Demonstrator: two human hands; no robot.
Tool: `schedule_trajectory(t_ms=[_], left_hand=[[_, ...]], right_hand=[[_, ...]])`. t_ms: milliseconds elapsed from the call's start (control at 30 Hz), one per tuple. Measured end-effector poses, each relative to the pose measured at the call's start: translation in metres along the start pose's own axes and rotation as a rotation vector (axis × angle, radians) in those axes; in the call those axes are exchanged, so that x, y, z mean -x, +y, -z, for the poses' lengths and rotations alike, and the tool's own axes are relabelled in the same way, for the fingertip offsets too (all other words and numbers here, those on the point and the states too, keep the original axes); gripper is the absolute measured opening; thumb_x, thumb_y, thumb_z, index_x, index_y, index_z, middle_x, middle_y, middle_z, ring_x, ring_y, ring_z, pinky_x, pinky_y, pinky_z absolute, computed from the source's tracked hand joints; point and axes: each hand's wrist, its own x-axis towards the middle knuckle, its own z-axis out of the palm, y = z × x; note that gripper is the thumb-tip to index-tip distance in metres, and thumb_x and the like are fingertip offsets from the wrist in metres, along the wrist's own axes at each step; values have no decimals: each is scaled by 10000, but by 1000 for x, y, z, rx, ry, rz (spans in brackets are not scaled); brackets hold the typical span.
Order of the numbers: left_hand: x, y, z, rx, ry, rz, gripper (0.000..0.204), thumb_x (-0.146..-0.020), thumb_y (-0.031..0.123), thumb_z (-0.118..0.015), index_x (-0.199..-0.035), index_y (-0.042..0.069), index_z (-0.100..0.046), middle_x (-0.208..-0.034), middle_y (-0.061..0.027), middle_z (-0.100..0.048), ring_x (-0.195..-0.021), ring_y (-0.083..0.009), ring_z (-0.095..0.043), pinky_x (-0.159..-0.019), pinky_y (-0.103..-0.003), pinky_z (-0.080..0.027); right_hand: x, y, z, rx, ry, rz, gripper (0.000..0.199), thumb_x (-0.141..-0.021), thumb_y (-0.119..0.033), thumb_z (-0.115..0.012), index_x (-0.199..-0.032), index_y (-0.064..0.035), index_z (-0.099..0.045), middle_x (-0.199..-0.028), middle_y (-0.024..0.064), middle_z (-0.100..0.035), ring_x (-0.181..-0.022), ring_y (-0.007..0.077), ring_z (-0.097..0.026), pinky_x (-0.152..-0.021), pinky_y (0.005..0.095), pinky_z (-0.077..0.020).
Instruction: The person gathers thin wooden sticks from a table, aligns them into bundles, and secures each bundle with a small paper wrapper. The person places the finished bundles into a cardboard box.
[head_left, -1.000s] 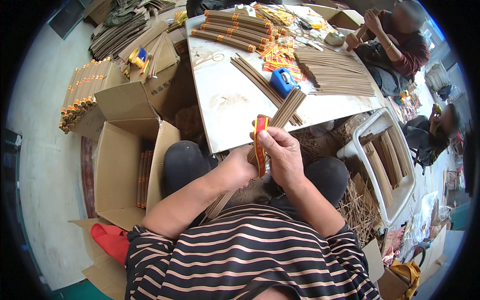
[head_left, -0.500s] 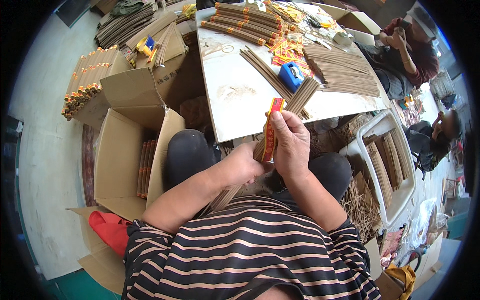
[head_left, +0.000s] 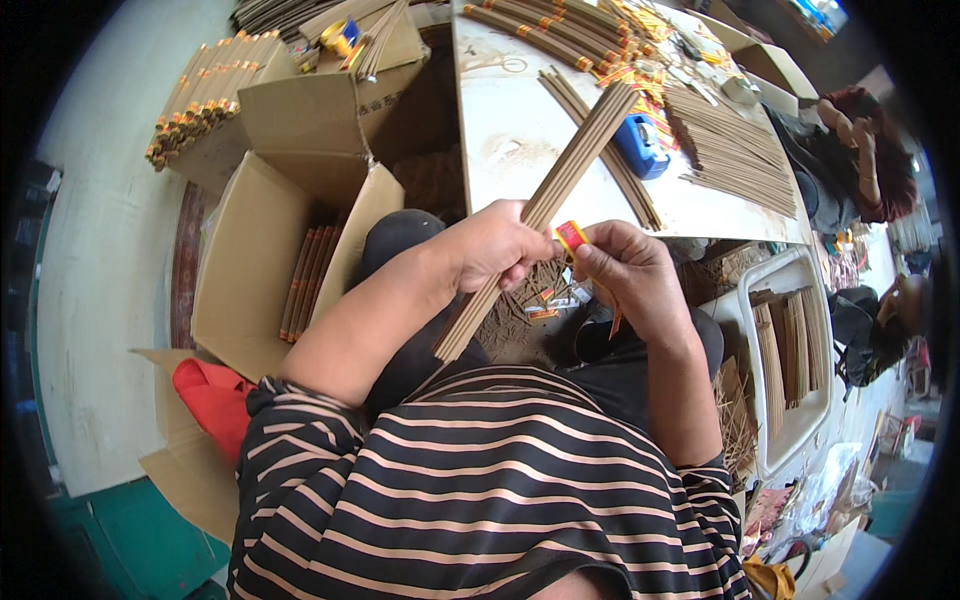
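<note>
A seated worker's left hand closes round a bundle of brown sticks near its middle, the sticks running from lap level up over the edge of the white surface. The slant probably keeps the loose ends gathered while the right hand, just beside the left, pinches a red-and-yellow wrapper against the bundle between thumb and fingers. Both grips are shut, the left on the sticks, the right on the wrapper.

Beyond the grips, on the surface, lie a blue tape dispenser, fanned loose sticks and rows of banded bundles. Left of the grips an open cardboard box holds finished bundles, within easy reach for dropping; a red bag lies below it on the floor. Right of the grips a white crate carries more sticks. Scraps of wrapper litter the lap beneath the hands. Another person works at the far corner, well apart; nothing blocks the hands but the surface's edge, on which the bundle seems to lean.
</note>
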Motion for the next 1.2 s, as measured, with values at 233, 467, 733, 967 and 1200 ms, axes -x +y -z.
schedule_trajectory(t_ms=[233,467,733,967,1200], left_hand=[[3,0,1,14,-7,30,187,-762,17,-586,-926,-16,-502,-578,-1,-474,-374,-47,-398,-307,-206,-326],[5,-10,-7,19,8,76,242,-738,2,-567,-963,-41,-490,-613,-45,-506,-375,-65,-414,-300,-206,-324],[5,-15,-9,20,-8,105,192,-689,-37,-535,-880,-35,-514,-596,-44,-509,-371,-75,-424,-308,-210,-337],[7,-17,-14,-37,6,100,209,-723,2,-554,-921,-20,-492,-613,-45,-489,-392,-89,-408,-326,-226,-323],[12,-22,-22,-94,89,58,189,-708,-55,-524,-893,-16,-515,-619,-38,-509,-387,-77,-426,-328,-213,-323]], right_hand=[[-9,5,-11,63,54,49,194,-896,-179,-562,-897,11,-597,-689,2,-564,-600,38,-475,-528,175,-375],[-13,8,-14,126,53,37,205,-885,-181,-580,-868,23,-594,-687,-19,-541,-610,34,-455,-536,191,-380],[-12,7,-16,227,59,-14,219,-853,-188,-626,-833,29,-603,-691,-10,-560,-634,40,-480,-556,196,-407],[-9,5,-19,199,67,-58,205,-818,-163,-668,-779,29,-609,-674,-11,-567,-615,39,-481,-533,192,-405],[-5,11,-23,154,94,-92,221,-821,-183,-666,-772,25,-609,-667,3,-573,-587,46,-488,-497,196,-402]])
